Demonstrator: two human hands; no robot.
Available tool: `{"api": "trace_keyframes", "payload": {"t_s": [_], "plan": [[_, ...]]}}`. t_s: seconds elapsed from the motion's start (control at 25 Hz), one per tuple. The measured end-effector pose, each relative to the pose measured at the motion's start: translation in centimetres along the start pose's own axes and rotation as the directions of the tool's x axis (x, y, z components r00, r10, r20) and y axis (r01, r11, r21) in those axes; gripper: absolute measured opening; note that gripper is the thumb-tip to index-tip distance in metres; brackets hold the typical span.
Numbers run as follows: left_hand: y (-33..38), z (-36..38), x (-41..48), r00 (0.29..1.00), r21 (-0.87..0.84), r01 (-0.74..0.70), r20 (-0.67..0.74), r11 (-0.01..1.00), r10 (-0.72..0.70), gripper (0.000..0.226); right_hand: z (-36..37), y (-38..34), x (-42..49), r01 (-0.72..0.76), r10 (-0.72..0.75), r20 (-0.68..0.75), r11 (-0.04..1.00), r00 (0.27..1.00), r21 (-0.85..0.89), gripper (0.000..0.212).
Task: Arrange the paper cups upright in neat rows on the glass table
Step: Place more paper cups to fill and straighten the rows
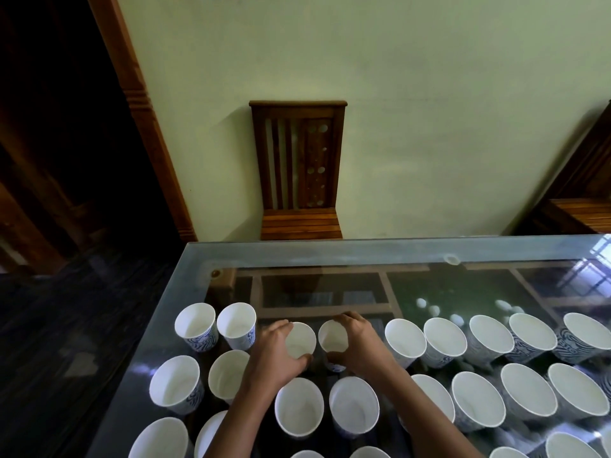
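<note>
Several white paper cups with blue patterns stand upright in rows on the glass table (297, 256). In the far row, my left hand (274, 353) grips one cup (301, 340) around its side, and my right hand (358, 342) grips the cup beside it (332, 338). Both cups are upright and sit close together on the glass. To their left stand two cups (195, 325) (236, 323); to their right the far row continues with several more cups (405, 340). A nearer row (299, 409) runs under my forearms.
A wooden chair (297, 170) stands against the pale wall behind the table's far edge. A dark doorway with a wooden frame (139, 104) is at the left. Bare glass lies beyond the far row. More wooden furniture (585, 206) sits at the right.
</note>
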State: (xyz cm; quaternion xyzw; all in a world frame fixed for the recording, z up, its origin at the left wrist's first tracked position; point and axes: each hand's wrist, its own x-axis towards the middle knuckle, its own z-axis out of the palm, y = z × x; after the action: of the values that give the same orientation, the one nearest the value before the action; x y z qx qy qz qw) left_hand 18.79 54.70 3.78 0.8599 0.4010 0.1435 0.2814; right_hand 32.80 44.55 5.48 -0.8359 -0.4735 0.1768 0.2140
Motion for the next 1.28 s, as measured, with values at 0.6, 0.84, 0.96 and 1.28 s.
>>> {"api": "trace_keyframes", "payload": {"t_s": [0.6, 0.84, 0.96, 1.28], "plan": [[1.0, -2.8, -6.9, 0.997, -0.048, -0.049, -0.063, 0.998, 0.045, 0.059, -1.4, -2.1, -6.3, 0.085, -0.083, -0.044, 0.995, 0.996, 0.053, 0.077], [1.1, -5.8, -22.1, 0.996, -0.072, -0.016, -0.085, 0.997, 0.01, 0.048, -0.1, -5.8, -18.1, 0.247, -0.249, 0.0, 0.96, 0.969, 0.131, 0.066], [-0.2, -7.4, -29.4, 0.994, -0.044, 0.044, -0.095, 0.998, -0.048, 0.045, 1.6, -7.5, -23.4, 0.281, -0.3, 0.091, 0.944, 0.95, 0.175, 0.064], [-6.7, -10.7, -40.7, 0.987, 0.026, 0.135, -0.093, 0.99, -0.132, 0.053, 7.9, -12.3, -34.5, 0.285, -0.324, 0.235, 0.94, 0.916, 0.185, 0.067]]}}
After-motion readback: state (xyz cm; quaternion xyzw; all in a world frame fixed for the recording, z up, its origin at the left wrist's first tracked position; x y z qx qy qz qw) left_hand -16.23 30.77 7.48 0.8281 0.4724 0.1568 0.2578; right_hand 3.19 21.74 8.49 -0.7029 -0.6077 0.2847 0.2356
